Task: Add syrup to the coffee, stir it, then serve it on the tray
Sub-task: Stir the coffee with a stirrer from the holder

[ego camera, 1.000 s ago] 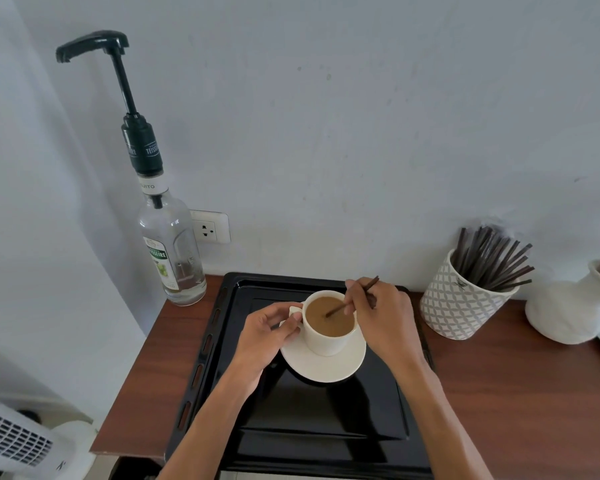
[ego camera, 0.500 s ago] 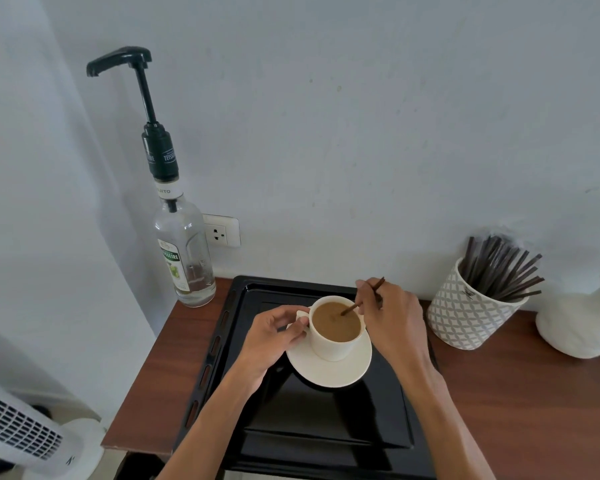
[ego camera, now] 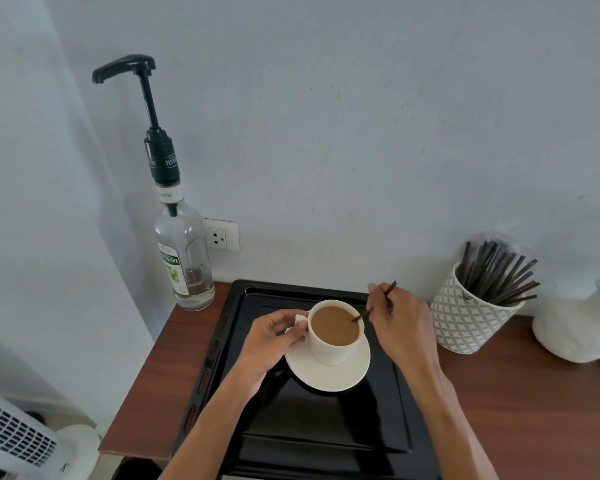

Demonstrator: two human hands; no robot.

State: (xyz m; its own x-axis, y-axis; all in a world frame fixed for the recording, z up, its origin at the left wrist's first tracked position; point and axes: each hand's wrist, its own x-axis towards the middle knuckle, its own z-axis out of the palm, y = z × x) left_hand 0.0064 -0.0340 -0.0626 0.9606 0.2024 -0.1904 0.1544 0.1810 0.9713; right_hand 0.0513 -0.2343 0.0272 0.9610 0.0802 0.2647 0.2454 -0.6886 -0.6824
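Observation:
A white cup of milky coffee (ego camera: 333,332) stands on a white saucer (ego camera: 329,374) on the black tray (ego camera: 291,427). My left hand (ego camera: 274,342) pinches the cup's handle at its left side. My right hand (ego camera: 400,322) holds a thin dark stir stick (ego camera: 378,301) whose lower end dips into the coffee at the cup's right edge. The clear syrup bottle (ego camera: 184,258) with its tall dark pump stands at the back left, beside the tray.
A patterned white pot (ego camera: 465,323) full of several dark stir sticks stands right of the tray. A white vase (ego camera: 582,327) sits further right. A wall socket (ego camera: 222,235) is behind the bottle. A white fan (ego camera: 18,434) is at the lower left, off the table.
The stick's tip has swept from the middle-left of the coffee to the cup's right edge. My left hand has stayed on the handle. The camera has tilted up slightly.

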